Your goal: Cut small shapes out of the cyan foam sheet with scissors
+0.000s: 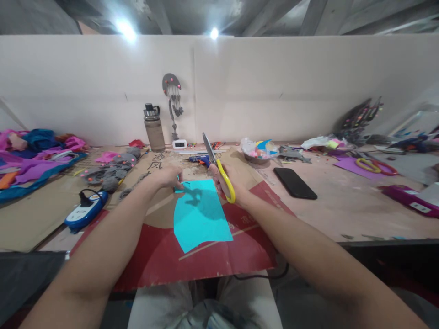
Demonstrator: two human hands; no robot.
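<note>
A turquoise sheet lies on a red and brown cardboard mat in front of me. My left hand pinches the sheet's far left corner, fingers closed on it. My right hand grips yellow-handled scissors just beyond the sheet's far right corner. The blades point up and away from me, and I cannot tell if they are parted.
A black phone lies right of the mat. A blue and white power strip sits to the left, with grey felt pieces and coloured fabric beyond. A water bottle, a bowl of scraps and other scissors stand further back.
</note>
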